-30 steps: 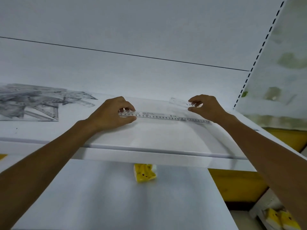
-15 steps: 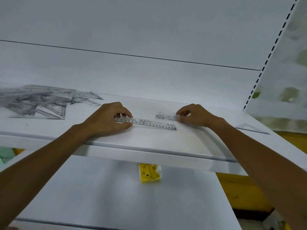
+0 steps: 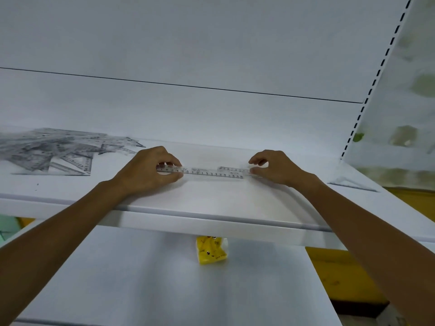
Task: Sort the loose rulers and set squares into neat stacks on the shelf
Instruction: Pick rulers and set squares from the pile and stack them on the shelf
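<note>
**Ruler stack barely begun, the tangle left to sort**

The left grip point(image 3: 148, 170) pinches one end of a long clear plastic ruler point(image 3: 207, 173) lying flat on the white shelf point(image 3: 211, 203). The right grip point(image 3: 275, 168) pinches a shorter clear plastic ruler point(image 3: 231, 169) that touches the long one's far edge, between the two grips. By the look of it, only this first pair is being lined up. Well left of the left grip, a tangled grey heap of clear set squares and rulers point(image 3: 51, 149) waits unsorted. One clear set square point(image 3: 350, 182) lies alone, right of the right grip.

Two clear plastic rulers point(image 3: 207, 173) mid-shelf; one clear set square point(image 3: 353, 183) at the white shelf's point(image 3: 211, 203) right edge; one yellow packet point(image 3: 211, 251); the tangled left heap point(image 3: 54, 151) is uncountable.
</note>
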`<state>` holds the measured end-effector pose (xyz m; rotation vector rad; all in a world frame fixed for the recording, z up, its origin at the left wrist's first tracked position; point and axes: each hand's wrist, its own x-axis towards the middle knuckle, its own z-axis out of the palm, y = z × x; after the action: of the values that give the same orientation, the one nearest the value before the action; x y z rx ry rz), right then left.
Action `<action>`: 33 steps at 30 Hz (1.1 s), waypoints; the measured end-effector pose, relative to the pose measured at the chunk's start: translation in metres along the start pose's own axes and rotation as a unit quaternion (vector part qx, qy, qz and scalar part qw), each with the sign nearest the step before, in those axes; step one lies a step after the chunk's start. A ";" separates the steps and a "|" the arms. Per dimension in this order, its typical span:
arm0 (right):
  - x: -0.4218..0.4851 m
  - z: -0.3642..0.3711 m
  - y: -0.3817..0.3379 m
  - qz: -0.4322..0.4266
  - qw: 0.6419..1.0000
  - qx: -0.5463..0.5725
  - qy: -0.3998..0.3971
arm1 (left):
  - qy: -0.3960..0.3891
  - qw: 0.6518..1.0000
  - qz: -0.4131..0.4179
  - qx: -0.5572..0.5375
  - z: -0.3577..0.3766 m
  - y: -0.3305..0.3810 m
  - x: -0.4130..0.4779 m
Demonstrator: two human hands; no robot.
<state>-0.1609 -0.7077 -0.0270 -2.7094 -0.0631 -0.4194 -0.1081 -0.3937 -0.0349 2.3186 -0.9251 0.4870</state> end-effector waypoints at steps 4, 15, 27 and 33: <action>-0.038 -0.012 0.011 0.016 0.996 -0.051 0.075 | 0.031 1.000 0.000 -0.005 0.003 0.003 0.014; -0.149 0.003 -0.020 -0.027 0.980 -0.155 0.121 | -0.038 0.996 0.028 -0.079 0.069 0.063 0.078; -0.153 0.019 -0.017 -0.042 0.953 -0.206 0.218 | -0.107 0.990 0.000 -0.094 0.110 0.073 0.098; -0.152 0.020 -0.016 -0.054 0.948 -0.213 0.232 | -0.108 0.990 -0.033 -0.083 0.111 0.062 0.095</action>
<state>-0.3022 -0.6822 -0.0842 -2.9427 0.0151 -1.2174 -0.0739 -0.5489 -0.0453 2.2709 -0.9470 0.1265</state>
